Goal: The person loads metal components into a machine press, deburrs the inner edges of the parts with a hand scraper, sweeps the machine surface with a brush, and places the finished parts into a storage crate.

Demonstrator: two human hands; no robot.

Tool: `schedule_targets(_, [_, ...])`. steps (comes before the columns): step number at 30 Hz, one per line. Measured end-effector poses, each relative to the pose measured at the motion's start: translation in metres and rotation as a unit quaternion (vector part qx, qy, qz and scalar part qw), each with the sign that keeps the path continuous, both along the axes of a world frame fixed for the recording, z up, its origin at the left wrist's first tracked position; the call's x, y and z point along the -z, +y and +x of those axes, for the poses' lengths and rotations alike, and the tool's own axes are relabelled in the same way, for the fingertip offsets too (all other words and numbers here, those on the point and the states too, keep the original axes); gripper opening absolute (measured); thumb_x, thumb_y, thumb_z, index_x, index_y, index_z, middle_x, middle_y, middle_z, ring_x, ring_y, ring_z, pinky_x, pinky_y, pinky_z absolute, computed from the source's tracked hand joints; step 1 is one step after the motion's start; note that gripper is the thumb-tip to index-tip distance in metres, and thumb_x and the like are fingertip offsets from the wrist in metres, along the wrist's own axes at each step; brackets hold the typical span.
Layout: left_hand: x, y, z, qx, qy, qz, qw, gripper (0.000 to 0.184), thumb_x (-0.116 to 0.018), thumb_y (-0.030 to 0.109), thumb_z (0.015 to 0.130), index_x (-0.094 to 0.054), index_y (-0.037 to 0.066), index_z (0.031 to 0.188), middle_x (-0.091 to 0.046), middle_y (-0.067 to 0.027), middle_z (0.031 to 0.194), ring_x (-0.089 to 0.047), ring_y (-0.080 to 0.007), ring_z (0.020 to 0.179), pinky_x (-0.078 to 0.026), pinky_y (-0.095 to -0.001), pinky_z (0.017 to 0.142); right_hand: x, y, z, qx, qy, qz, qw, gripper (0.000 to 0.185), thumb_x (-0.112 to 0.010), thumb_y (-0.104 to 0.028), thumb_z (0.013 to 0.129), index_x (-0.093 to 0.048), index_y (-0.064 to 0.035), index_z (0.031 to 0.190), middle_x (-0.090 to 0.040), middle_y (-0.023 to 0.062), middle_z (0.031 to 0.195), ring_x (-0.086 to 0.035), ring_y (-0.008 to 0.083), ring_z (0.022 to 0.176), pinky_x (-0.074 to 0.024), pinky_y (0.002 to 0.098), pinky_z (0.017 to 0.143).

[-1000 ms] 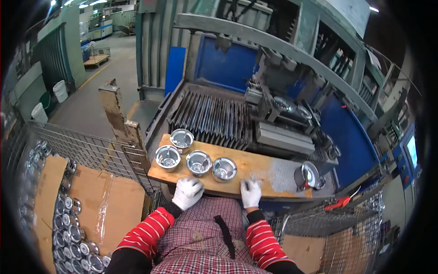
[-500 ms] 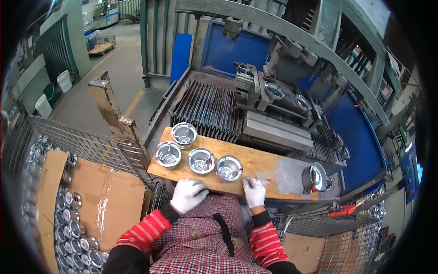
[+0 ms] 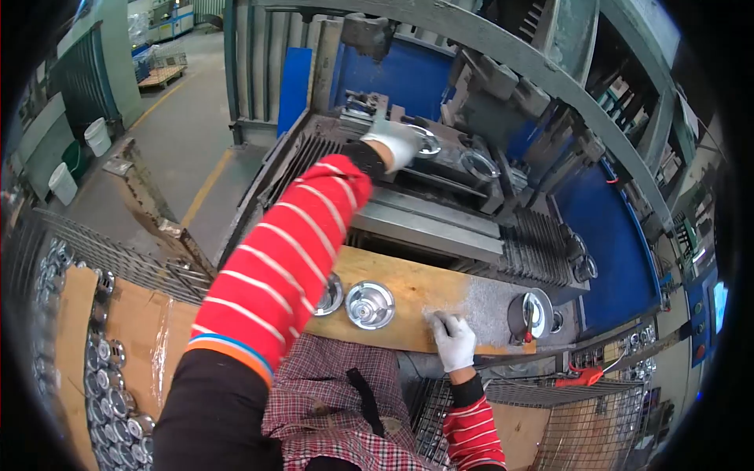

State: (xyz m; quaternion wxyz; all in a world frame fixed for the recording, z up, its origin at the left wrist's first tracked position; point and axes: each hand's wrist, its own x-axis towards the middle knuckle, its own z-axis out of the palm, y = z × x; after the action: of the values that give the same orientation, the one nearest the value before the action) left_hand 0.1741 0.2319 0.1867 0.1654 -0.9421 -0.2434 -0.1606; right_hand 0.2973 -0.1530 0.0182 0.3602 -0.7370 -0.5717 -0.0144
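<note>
Two cups (image 3: 369,305) sit near, maybe for easy reach. Left hand (image 3: 395,144), by a shiny part (image 3: 426,142), hides its grip. Right hand (image 3: 454,341) rests half curled, empty.

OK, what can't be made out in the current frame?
Head view, throughout:
Whether the left hand grips the metal ring: blurred, contact hidden by the glove.
Left end of the wooden board: behind the striped sleeve.
Control screen content: too small.
</note>
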Motion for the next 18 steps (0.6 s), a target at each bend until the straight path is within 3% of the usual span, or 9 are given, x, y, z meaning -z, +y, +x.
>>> schedule_targets(2, [-0.013,-0.005,-0.019,-0.031,0.021,-0.033,0.999,0.016,-0.062,0.016,0.092,-0.075,0.01,0.099,-0.075,-0.0152,0.101,-0.074,-0.0342,0.097,-0.058,-0.046,0.084,-0.015,0.002,0.016,-0.009,-0.055,0.004,0.998,0.013,-0.077,-0.014,0.089,-0.076,-0.0115,0.101,-0.071,0.0128,0.086,-0.071,0.0321,0.076,-0.057,0.0408,0.069])
schedule_targets(6, [-0.009,0.003,-0.038,-0.038,0.009,-0.044,0.998,0.017,-0.063,0.017,0.091,-0.075,0.009,0.101,-0.074,-0.0167,0.096,-0.074,-0.0355,0.092,-0.059,-0.0468,0.081,-0.102,0.051,0.001,-0.032,-0.131,0.109,0.985,0.014,-0.077,-0.015,0.088,-0.076,-0.0121,0.101,-0.07,0.0104,0.083,-0.07,0.0304,0.075,-0.0565,0.0384,0.068])
schedule_targets(11, [0.0,0.011,-0.072,-0.059,-0.044,-0.03,0.997,0.016,-0.065,0.015,0.09,-0.074,0.01,0.102,-0.075,-0.0164,0.095,-0.074,-0.0353,0.091,-0.059,-0.0469,0.081,-0.138,0.145,0.01,-0.098,-0.225,0.151,0.958,0.018,-0.077,-0.014,0.087,-0.075,-0.0151,0.104,-0.069,0.0078,0.086,-0.07,0.0287,0.075,-0.0558,0.0375,0.065])
schedule_targets(14, [0.005,0.019,-0.08,-0.09,-0.051,-0.038,0.994,0.018,-0.065,0.014,0.089,-0.075,0.01,0.103,-0.074,-0.0171,0.092,-0.073,-0.0376,0.089,-0.059,-0.0475,0.079,-0.187,0.173,0.002,-0.091,-0.246,0.192,0.946,0.018,-0.073,-0.018,0.089,-0.073,-0.0158,0.108,-0.069,0.0083,0.092,-0.07,0.0312,0.079,-0.0567,0.0409,0.071])
schedule_targets(17, [-0.004,0.022,-0.084,-0.127,0.015,-0.066,0.99,0.022,-0.064,0.01,0.087,-0.076,0.009,0.106,-0.075,-0.0169,0.102,-0.074,-0.0366,0.095,-0.059,-0.046,0.082,-0.197,0.23,0.028,0.009,-0.375,-0.021,0.927,0.018,-0.063,-0.022,0.096,-0.07,-0.0158,0.111,-0.07,0.0108,0.1,-0.071,0.0343,0.087,-0.0576,0.0443,0.075])
schedule_targets(18, [-0.007,0.022,-0.091,-0.141,0.015,-0.065,0.988,0.023,-0.064,0.011,0.087,-0.076,0.01,0.108,-0.075,-0.0167,0.105,-0.073,-0.0357,0.098,-0.059,-0.046,0.084,-0.199,0.234,0.027,-0.007,-0.362,0.002,0.932,0.017,-0.063,-0.022,0.095,-0.07,-0.0157,0.11,-0.069,0.0112,0.102,-0.071,0.0347,0.087,-0.0577,0.0448,0.075])
